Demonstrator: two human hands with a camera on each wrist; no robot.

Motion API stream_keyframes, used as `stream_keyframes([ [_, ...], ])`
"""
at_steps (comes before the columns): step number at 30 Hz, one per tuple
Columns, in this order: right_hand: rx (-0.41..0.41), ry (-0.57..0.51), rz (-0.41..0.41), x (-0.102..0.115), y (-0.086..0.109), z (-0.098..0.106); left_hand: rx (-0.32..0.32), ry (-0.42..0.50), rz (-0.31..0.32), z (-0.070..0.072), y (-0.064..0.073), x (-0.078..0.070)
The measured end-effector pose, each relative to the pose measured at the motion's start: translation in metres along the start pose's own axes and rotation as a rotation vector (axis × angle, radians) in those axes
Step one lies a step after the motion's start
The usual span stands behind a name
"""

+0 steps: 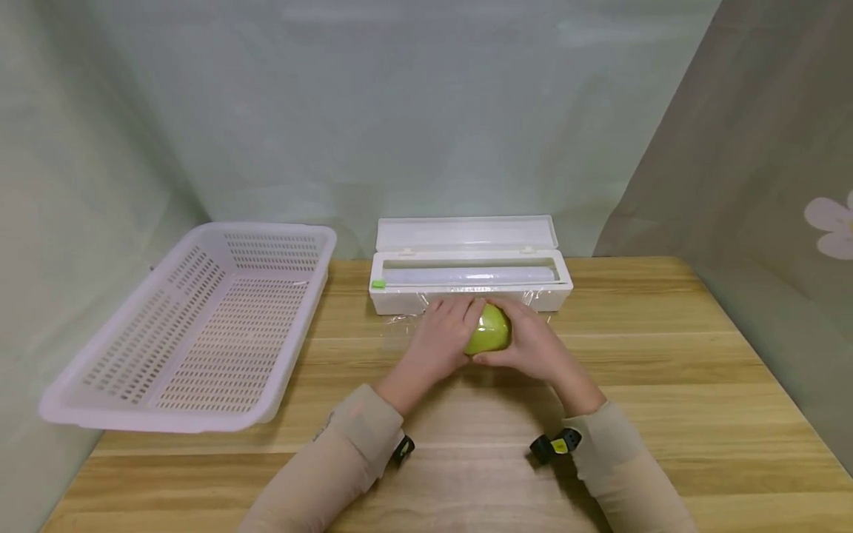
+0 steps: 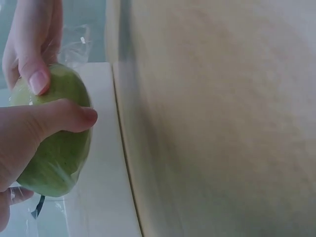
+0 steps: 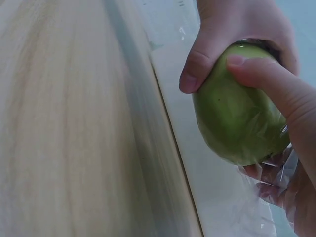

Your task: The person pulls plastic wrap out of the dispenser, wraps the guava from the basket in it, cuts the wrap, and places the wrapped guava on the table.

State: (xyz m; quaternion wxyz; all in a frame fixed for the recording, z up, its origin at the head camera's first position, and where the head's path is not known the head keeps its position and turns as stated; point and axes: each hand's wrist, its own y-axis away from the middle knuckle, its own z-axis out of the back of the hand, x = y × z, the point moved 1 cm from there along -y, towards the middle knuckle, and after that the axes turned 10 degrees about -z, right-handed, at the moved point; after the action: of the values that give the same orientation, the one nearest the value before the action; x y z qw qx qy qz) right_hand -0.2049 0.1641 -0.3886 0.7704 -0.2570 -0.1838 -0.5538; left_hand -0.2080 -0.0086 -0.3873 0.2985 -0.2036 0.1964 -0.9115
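Note:
Both hands hold a green pear (image 1: 489,330) in front of the cling film box (image 1: 470,302). My left hand (image 1: 445,334) grips the pear from the left, its thumb (image 2: 64,114) lying across the skin. From the other side, my right hand (image 1: 530,342) curls round it, thumb (image 3: 269,79) pressed on the near face. Clear cling film (image 3: 284,168) covers part of the pear and bunches in wrinkles near the fingers. A dark stem (image 2: 38,206) sticks out at one end in the left wrist view. Some fingers are hidden behind the fruit.
The white box has its lid (image 1: 466,233) raised, with a film roll (image 1: 469,275) inside and a green slider (image 1: 378,284) at its left end. Left of it stands a white slotted plastic basket (image 1: 293,348). Curtains (image 1: 426,111) enclose the wooden table (image 1: 673,385).

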Motion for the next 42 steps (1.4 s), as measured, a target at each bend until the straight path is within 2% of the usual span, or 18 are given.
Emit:
stream_keyframes([
  [5,0.008,0.039,0.000,-0.001,0.001,0.001,0.031,0.050,0.024,0.000,-0.002,0.004],
  [12,-0.057,0.167,0.053,0.005,0.006,0.003,0.125,0.097,0.081,0.004,-0.005,0.007],
  [16,-0.026,0.194,0.095,0.009,0.006,-0.001,0.167,0.106,0.095,0.005,-0.007,0.008],
  [19,-0.012,0.209,0.096,0.010,0.006,-0.006,0.183,0.123,0.107,0.005,-0.008,0.009],
  [23,-0.039,0.229,0.102,0.008,0.005,-0.010,0.197,0.145,0.124,0.004,-0.007,0.011],
  [31,-0.090,0.218,0.119,0.006,0.003,-0.012,0.158,0.206,0.137,0.000,-0.005,0.013],
  [37,-0.062,0.130,0.087,0.004,0.001,-0.009,0.130,0.310,0.173,-0.003,0.002,0.015],
  [42,-0.051,0.066,0.086,0.003,0.001,-0.009,0.071,0.396,0.189,-0.003,0.007,0.016],
])
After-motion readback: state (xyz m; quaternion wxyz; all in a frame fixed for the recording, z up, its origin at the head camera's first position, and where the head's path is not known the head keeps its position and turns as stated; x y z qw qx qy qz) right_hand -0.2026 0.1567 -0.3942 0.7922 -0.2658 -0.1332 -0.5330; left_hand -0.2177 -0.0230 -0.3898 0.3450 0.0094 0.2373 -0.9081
